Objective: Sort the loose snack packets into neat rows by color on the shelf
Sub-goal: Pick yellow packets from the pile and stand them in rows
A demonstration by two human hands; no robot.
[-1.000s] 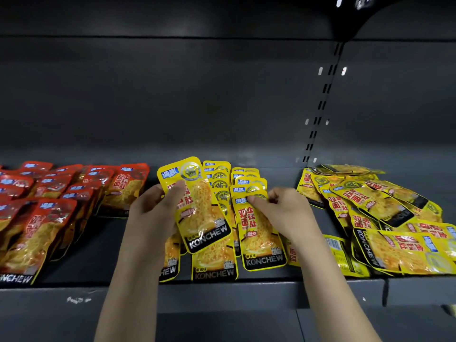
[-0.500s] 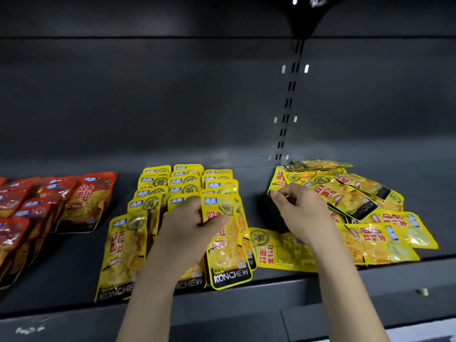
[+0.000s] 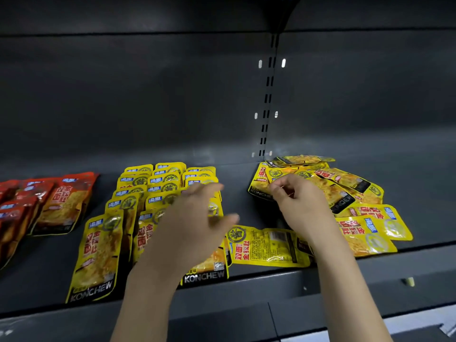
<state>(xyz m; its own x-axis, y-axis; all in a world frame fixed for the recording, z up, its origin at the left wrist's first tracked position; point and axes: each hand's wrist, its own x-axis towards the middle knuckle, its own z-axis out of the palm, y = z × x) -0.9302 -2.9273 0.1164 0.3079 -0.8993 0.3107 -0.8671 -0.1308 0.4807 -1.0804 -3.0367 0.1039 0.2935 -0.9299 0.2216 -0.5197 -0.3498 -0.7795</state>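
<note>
Left hand spread, blurred, above yellow rows. Right hand, fingers curled, at edge of loose yellow pile; cannot tell if pinching a packet. Dark metal shelf; red packets far left. One packet face-down between hands.

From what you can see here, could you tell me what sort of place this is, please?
Most likely a shop aisle. A dark metal shelf has a slotted upright in its back panel, and it is stocked with branded yellow packets in rows beside red packets.
</note>
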